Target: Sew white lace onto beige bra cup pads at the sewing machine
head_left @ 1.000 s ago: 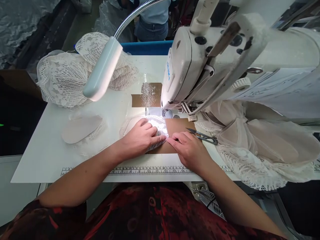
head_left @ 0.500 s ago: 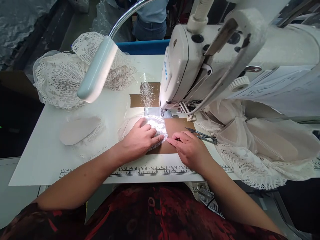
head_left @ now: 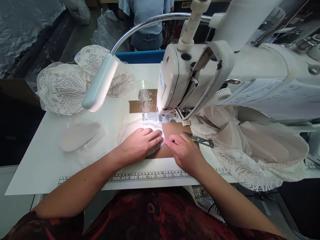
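The white lace piece with a pale, smooth cup-like section (head_left: 130,128) lies on the white tabletop (head_left: 87,171), directly under the left hand (head_left: 140,143) and just in front of the needle area of the white sewing machine (head_left: 172,80). The left hand lies over it palm down, its fingers extended and slightly bent, their tips resting near the brightly lit right edge; they press from above, with nothing visibly gripped. Lace shows beyond the knuckles, along the piece's far edge, and again below the fingers on the near side. The right hand (head_left: 187,151) is curled, its thumb and forefinger close together, their tips touching or almost touching the right edge of the lace, just beside the left fingertips; whether they pinch it, I cannot tell. Beneath the right hand and partly under the lace is a flat, brown, smooth-surfaced sheet (head_left: 175,130). A pair of dark metal thread snips (head_left: 201,140) lies just beside the right knuckles, pointing toward the machine. Farther right sits a heap of beige sheer fabric and cream lace (head_left: 265,146), while a pale oval fabric pad (head_left: 78,136) lies well apart on the left.
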Action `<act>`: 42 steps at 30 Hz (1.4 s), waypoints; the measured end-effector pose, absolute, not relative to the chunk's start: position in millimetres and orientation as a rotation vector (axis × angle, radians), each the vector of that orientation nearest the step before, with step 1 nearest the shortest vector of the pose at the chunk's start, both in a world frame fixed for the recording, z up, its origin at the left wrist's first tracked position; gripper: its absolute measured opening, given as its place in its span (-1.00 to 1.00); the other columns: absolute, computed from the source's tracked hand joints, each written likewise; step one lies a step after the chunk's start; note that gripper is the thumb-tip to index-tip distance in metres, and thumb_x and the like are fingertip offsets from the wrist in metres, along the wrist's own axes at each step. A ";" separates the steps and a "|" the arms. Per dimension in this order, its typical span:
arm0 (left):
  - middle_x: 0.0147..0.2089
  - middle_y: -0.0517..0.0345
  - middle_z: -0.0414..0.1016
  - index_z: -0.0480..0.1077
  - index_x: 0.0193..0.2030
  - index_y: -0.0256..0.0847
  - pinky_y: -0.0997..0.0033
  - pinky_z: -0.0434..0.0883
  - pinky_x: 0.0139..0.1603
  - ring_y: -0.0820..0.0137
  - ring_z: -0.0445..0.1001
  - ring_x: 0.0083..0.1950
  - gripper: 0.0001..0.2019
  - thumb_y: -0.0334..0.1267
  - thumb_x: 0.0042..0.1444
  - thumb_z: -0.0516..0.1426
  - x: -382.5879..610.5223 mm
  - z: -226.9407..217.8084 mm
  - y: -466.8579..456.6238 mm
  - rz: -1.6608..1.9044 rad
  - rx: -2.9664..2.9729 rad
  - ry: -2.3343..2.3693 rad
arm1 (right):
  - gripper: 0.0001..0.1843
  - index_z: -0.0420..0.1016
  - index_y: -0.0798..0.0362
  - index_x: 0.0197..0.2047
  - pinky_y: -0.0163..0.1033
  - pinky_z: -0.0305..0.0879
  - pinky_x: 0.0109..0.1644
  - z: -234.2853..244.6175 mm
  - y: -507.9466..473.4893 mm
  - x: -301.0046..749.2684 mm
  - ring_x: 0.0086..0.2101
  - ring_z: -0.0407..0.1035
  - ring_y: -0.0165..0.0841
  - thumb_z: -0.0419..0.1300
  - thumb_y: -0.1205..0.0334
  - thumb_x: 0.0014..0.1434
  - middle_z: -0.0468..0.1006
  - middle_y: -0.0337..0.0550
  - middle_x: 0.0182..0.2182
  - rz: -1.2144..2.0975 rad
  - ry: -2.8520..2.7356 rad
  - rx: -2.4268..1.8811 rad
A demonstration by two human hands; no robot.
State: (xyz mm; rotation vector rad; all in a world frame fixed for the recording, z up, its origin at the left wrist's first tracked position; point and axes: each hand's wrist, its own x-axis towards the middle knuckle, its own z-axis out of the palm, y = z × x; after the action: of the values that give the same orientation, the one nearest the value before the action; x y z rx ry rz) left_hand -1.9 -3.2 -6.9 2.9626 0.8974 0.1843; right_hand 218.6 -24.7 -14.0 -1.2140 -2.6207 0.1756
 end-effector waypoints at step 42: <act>0.26 -0.07 0.30 0.29 0.22 -0.38 0.17 0.36 -0.12 0.19 0.33 -0.11 -0.51 -0.43 0.12 0.00 -10.7 -8.4 53.8 0.189 2.965 1.034 | -0.61 0.46 0.10 -0.02 -0.20 0.05 -0.30 6.2 11.6 195.8 -0.27 0.26 -0.26 -0.05 0.47 0.17 0.45 -0.05 -0.22 0.233 -2.752 -1.478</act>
State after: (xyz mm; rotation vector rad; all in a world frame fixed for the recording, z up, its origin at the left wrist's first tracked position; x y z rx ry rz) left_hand -10.7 53.8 -8.4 2.9651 1.0342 0.1890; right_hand 195.8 11.6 6.2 -1.4783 -2.7517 0.2335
